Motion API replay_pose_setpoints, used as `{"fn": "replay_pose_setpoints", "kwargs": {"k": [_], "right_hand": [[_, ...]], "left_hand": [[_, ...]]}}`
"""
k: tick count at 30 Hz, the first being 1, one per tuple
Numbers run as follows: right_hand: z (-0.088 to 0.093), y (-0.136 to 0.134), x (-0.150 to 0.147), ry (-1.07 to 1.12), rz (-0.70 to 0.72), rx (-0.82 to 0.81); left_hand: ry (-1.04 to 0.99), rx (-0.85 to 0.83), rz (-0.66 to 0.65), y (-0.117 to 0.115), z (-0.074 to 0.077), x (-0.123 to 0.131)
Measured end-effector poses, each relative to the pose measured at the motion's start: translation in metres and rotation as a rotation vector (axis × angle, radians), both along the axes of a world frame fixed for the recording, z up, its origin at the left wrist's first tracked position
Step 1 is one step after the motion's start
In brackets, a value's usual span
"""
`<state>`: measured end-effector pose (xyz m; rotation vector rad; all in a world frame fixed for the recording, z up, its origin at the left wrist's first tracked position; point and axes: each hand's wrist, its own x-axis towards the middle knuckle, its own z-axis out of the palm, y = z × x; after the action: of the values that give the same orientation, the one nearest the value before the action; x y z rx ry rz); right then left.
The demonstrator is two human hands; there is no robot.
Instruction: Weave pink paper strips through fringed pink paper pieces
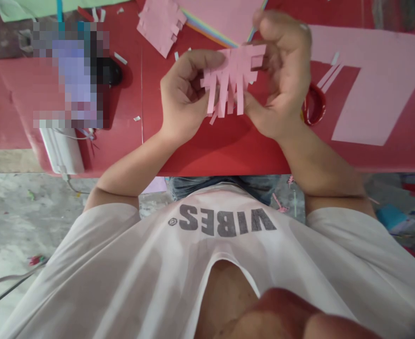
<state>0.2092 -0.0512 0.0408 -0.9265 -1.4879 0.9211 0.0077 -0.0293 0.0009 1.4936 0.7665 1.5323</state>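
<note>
A small piece of pink woven paper strips is held up over the red table, its loose ends hanging toward me and jutting out at the right. My left hand pinches its left side, thumb and fingers closed on the strips. On the other side, my right hand has its thumb at a hanging strip and curled fingers at the right-hand ends, partly blurred and partly hidden. Just beyond lies another pink woven piece, with short tabs along its edge.
Red-handled scissors lie partly behind my right wrist. A large cut pink sheet spreads across the right. Rainbow-edged pink paper lies at the back. At left are a white power bank-like block, a black rounded object and paper scraps.
</note>
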Motion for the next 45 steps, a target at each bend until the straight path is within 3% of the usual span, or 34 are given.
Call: {"fn": "replay_pose_setpoints", "kwargs": {"k": [3,8,13,17,22,24,28,33,40,45], "right_hand": [[-0.009,0.003,-0.002,-0.009,0.080,0.188],[-0.010,-0.003,0.004,-0.029,-0.001,-0.027],[-0.003,-0.002,0.013,-0.141,0.018,-0.143],[-0.006,0.008,0.016,-0.271,0.001,0.005],[-0.008,0.018,0.018,-0.396,0.023,0.487],[-0.006,0.018,0.018,-0.415,0.015,0.583],[-0.003,0.016,0.017,-0.420,0.037,0.540],[-0.009,0.017,0.017,-0.389,0.028,0.623],[-0.010,0.012,0.015,-0.329,0.059,0.428],[-0.007,0.012,0.013,-0.366,0.001,0.578]], "left_hand": [[0.054,-0.040,-0.035,0.003,-0.007,-0.004],[-0.011,0.020,-0.057,0.001,-0.005,-0.001],[0.058,-0.064,-0.094,-0.004,0.001,-0.001],[0.112,-0.010,-0.119,-0.001,-0.002,-0.005],[0.148,0.102,-0.095,-0.004,0.005,-0.002],[0.177,0.121,-0.078,-0.008,0.010,-0.001],[0.190,0.091,-0.051,-0.010,0.012,-0.001],[0.171,0.085,-0.110,-0.004,0.002,-0.004],[0.142,0.075,-0.135,-0.002,-0.005,-0.006],[0.104,0.178,-0.147,0.004,-0.007,-0.006]]}}
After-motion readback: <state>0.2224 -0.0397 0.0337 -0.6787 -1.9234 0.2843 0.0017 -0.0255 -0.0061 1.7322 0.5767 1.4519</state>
